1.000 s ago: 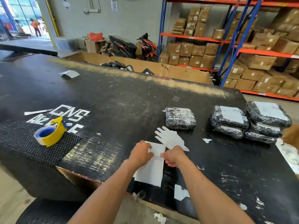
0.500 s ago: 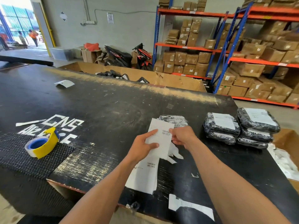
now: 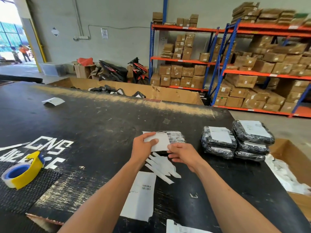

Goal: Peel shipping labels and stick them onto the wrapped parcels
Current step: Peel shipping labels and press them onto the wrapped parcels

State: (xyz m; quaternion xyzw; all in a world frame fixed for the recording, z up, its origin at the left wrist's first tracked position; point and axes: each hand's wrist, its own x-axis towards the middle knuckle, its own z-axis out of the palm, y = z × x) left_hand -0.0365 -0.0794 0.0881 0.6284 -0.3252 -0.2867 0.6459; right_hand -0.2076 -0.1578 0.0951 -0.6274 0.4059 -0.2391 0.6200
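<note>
A white shipping label (image 3: 160, 142) is held over the left part of a black wrapped parcel (image 3: 176, 137) on the black table (image 3: 101, 128). My left hand (image 3: 143, 147) pinches the label's left side, thumb on top. My right hand (image 3: 183, 154) grips its lower right corner at the parcel's near edge. Whether the label touches the parcel I cannot tell. A label sheet with a barcode (image 3: 141, 195) lies near the front edge. Peeled backing strips (image 3: 162, 167) are scattered below my hands. Several labelled black parcels (image 3: 235, 140) are stacked to the right.
A yellow-and-blue tape roll (image 3: 21, 172) sits on a ribbed mat at the left. A loose paper (image 3: 53, 101) lies far left. A cardboard bin (image 3: 168, 94) with parcels stands behind the table, another box (image 3: 289, 148) at the right. Shelves of cartons fill the back.
Both hands lifted the label from the sheet near the front edge and carried it forward over the wrapped parcel. The label has turned from upright to lying flat across it.
</note>
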